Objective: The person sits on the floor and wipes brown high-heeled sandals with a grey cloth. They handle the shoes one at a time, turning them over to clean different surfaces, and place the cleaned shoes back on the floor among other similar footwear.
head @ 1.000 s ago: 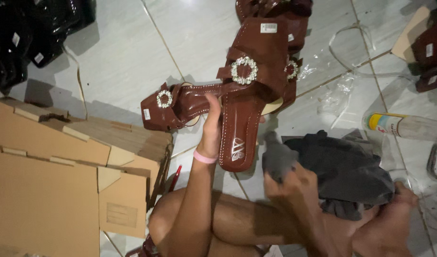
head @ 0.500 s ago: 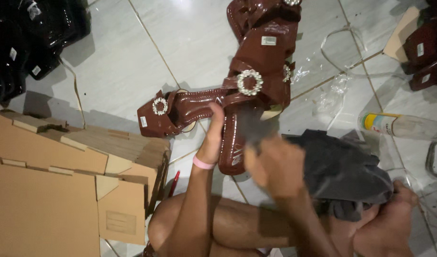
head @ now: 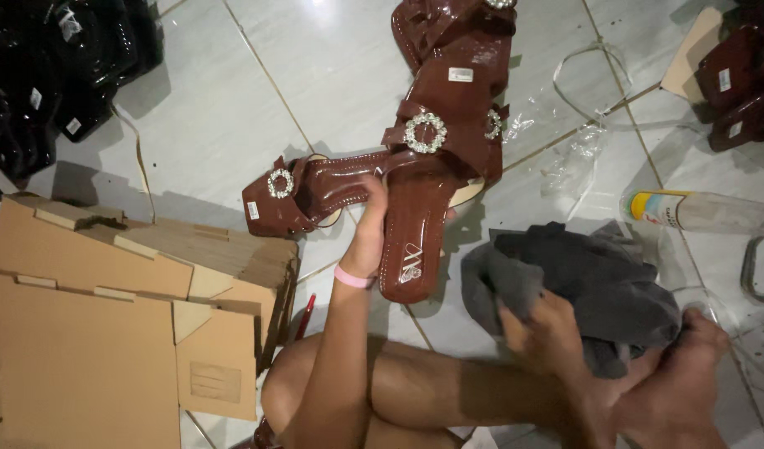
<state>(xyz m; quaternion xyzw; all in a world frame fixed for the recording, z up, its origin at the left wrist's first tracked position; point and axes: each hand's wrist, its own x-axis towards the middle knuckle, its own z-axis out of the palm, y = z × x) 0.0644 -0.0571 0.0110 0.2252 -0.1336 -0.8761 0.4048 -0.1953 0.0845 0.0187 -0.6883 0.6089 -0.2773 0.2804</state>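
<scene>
Brown sandal (head: 415,233) gripped by left hand (head: 369,237) | right hand (head: 544,337) clutching grey cloth (head: 594,283)

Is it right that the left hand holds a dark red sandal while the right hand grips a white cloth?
Not quite. The head view shows the right hand gripping a dark grey cloth, not a white one. The left hand does hold the dark red sandal.

A pale tiled floor (head: 232,125) carries flattened cardboard boxes (head: 107,333), a grey cloth (head: 598,283), a clear bottle (head: 698,212) lying on its side, black glossy shoes (head: 57,75) (top left), and what seems crumpled clear plastic (head: 581,158).
</scene>
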